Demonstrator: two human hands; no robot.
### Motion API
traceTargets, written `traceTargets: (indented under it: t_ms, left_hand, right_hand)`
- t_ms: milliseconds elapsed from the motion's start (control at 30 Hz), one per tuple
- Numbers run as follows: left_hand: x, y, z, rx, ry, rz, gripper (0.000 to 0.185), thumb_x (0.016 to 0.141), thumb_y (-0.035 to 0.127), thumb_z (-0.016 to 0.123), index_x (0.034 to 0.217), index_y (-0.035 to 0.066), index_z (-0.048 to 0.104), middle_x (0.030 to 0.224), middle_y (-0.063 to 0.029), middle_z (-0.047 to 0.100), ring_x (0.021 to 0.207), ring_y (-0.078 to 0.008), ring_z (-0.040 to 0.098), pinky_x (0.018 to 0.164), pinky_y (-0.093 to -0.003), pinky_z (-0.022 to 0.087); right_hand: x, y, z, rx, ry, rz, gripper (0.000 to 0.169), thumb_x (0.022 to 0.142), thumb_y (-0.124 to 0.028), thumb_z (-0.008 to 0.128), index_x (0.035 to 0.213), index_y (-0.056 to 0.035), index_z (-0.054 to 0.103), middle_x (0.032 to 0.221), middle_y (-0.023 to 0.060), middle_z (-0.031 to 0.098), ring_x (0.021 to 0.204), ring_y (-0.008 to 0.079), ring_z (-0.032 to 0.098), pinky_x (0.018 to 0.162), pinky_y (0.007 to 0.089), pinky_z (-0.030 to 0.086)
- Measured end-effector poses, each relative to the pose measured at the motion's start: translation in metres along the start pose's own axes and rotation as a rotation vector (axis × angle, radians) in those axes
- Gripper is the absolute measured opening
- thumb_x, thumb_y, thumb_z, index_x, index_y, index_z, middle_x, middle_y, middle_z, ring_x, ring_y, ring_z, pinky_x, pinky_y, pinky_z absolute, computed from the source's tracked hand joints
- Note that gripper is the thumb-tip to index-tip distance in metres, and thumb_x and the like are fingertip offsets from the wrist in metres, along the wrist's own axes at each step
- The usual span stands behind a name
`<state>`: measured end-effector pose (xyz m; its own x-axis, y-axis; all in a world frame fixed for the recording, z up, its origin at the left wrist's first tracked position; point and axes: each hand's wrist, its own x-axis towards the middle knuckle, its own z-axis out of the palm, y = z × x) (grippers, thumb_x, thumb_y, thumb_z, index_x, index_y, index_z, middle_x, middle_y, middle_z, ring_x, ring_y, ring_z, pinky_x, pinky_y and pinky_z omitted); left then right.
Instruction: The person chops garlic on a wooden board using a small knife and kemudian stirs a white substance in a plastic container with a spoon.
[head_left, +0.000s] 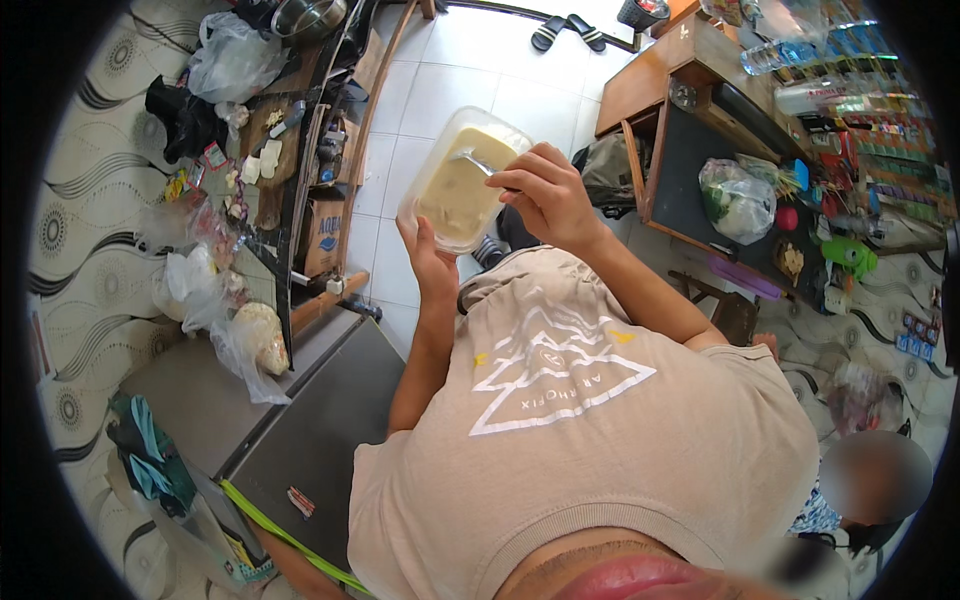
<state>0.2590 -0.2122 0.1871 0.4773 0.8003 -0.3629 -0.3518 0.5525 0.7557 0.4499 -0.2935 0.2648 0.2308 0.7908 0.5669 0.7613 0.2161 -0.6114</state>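
Note:
A clear rectangular plastic container (415, 177) of pale yellow, thick-looking liquid (454, 187) is held up before my torso, tilted in the view. My left hand (431, 251) grips its near left corner, thumb against the side wall. Above the right side of the container, my right hand (541, 191) pinches the handle of a metal utensil (474, 159). The utensil's head rests at the surface of the liquid; whether it is a fork or a spoon is hard to tell. Small lumps show in the liquid near the lower end.
To the left, a worktop holds a wooden chopping board (281, 154), a knife (289, 124) and plastic bags (236, 64). A grey refrigerator (300, 450) stands at lower left. On the right, a dark-topped table (679, 187) carries bagged vegetables (739, 202). Another person (817, 514) is at lower right.

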Motion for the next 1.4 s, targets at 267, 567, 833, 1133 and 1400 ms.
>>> traceTargets:
  t_ms: [267,567,833,1133,1400]
  left_hand:
    - [-0.009,0.003,0.015,-0.013,0.067,0.06,0.05,0.111,0.027,0.047,0.153,0.008,0.028,0.15,-0.017,0.045,0.138,-0.0294,0.051,0.109,-0.0454,0.049]
    - [-0.01,-0.001,0.037,0.03,0.1,0.172,0.054,0.111,0.025,0.044,0.158,0.006,0.027,0.155,-0.0166,0.045,0.142,-0.0299,0.047,0.117,-0.0465,0.041]
    - [-0.017,0.002,0.049,0.047,0.143,0.263,0.05,0.112,0.027,0.041,0.156,0.005,0.03,0.151,-0.0168,0.048,0.14,-0.0273,0.049,0.116,-0.0427,0.043]
    - [-0.02,0.008,0.058,0.096,0.204,0.233,0.051,0.113,0.034,0.038,0.153,0.004,0.032,0.148,-0.0159,0.05,0.137,-0.025,0.053,0.113,-0.0413,0.047]
    - [-0.018,0.003,0.065,0.045,0.294,0.257,0.055,0.112,0.038,0.04,0.153,0.002,0.034,0.149,-0.0175,0.051,0.137,-0.027,0.053,0.114,-0.0419,0.046]
  right_hand:
    - [0.013,0.01,-0.018,0.226,-0.04,0.066,0.009,0.089,-0.004,0.073,0.098,-0.0036,0.074,0.081,0.008,0.068,0.074,0.0243,0.06,0.066,0.0357,0.05]
    - [0.046,0.02,-0.039,0.191,-0.184,-0.083,0.01,0.089,-0.004,0.073,0.099,-0.0038,0.075,0.079,0.0087,0.07,0.072,0.0248,0.062,0.066,0.0362,0.051]
    - [0.057,0.04,-0.039,0.021,-0.088,-0.186,0.013,0.09,0.0,0.07,0.101,-0.001,0.077,0.083,0.0103,0.073,0.073,0.0246,0.064,0.067,0.0338,0.05]
    - [0.046,0.039,-0.023,0.223,-0.377,-0.236,0.023,0.085,-0.007,0.077,0.107,-0.0106,0.078,0.088,0.0026,0.076,0.084,0.0239,0.06,0.08,0.0364,0.047]
    - [0.057,0.044,-0.053,0.405,-0.44,-0.183,0.019,0.084,-0.004,0.076,0.103,-0.0069,0.077,0.083,0.0047,0.075,0.081,0.0248,0.06,0.078,0.0374,0.049]
